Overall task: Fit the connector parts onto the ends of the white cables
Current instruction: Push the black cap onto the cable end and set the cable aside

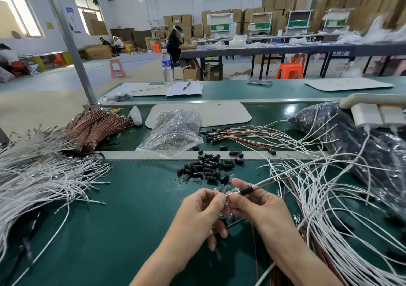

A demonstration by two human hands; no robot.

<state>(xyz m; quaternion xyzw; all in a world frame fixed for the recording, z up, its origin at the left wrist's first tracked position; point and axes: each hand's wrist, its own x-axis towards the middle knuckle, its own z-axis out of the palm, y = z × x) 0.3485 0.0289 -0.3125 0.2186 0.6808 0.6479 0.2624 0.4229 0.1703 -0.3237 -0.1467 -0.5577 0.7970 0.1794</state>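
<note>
Nearest: left hand (pixel 204 211) and right hand (pixel 252 206), meeting low centre over the green bench (pixel 131 220). The right hand grips a white cable (pixel 271 179) paired with a brown wire (pixel 287 176). A black connector sleeve (pixel 245 191) is already threaded on, sitting just past the right thumb. The left hand's thumb and forefinger pinch the bare tip of that cable. Something small and clear shows between the fingers, too hidden to name.

Risks, as judgement:
- The sleeve is loose on the line and could slide back toward the tangle if the right hand relaxes.
- The tip is thin, so pushing off-axis could bend it.
- The held cable runs straight into the right-side cable tangle (pixel 329 198). A snag there could jerk it out of the pinch.

Around, big to small:
- Loose white cable heap (pixel 33 176) at left, terminals pointing inward.
- Dark bag of parts (pixel 351 136) at right, partly under cables.
- Clear plastic bag (pixel 173 130) behind the rail, centre.
- Tied brown wire bundles (pixel 94 125) at back left.
- Pile of black connector parts (pixel 206 167) just beyond the hands, reach unobstructed.
- Clear bulbs (pixel 191 178) touching the front edge of that pile.
- Water bottle (pixel 167 68) on the far bench.

In the way: only the right tangle, crowding the right forearm.
</note>
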